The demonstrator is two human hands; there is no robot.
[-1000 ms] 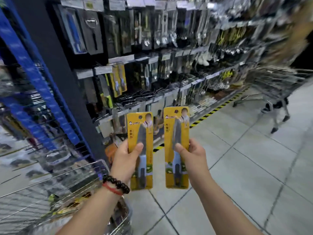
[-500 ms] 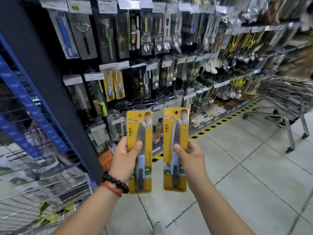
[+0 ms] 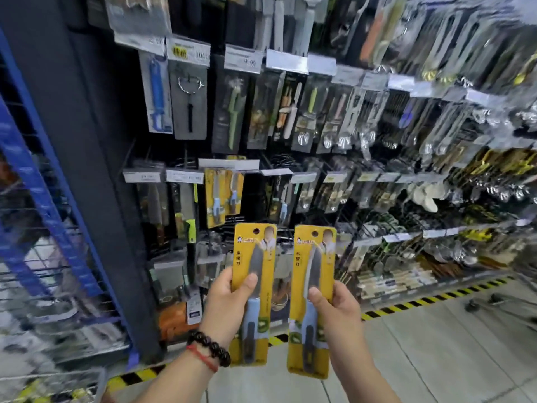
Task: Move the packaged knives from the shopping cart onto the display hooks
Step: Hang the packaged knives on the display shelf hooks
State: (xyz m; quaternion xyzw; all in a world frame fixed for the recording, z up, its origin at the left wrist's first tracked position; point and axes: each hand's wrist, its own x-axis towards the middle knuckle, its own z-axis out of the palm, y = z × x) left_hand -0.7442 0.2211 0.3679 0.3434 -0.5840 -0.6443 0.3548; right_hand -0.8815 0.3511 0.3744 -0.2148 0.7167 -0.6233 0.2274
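Note:
My left hand (image 3: 228,305) grips a yellow packaged knife (image 3: 253,257) upright by its left edge, thumb on the front. My right hand (image 3: 338,311) holds a second yellow packaged knife (image 3: 315,251) the same way, just to the right. Each card has a hang hole at the top. Both are held in front of the lower shelves. On the display hooks above and left, two matching yellow knife packs (image 3: 222,196) hang under a price label. A corner of the shopping cart (image 3: 58,385) shows at the bottom left, blurred.
The display wall carries several rows of hooks with packaged kitchen tools (image 3: 290,112). A dark pillar (image 3: 96,170) and a blue wire rack (image 3: 37,228) stand at the left. A yellow-black floor stripe (image 3: 436,298) edges the shelf base. Another cart's wheels (image 3: 494,303) sit at the right.
The view has swung up and closer to the display wall. Both hands have kept the two packs side by side, which now sit nearer the hooks with the matching yellow packs.

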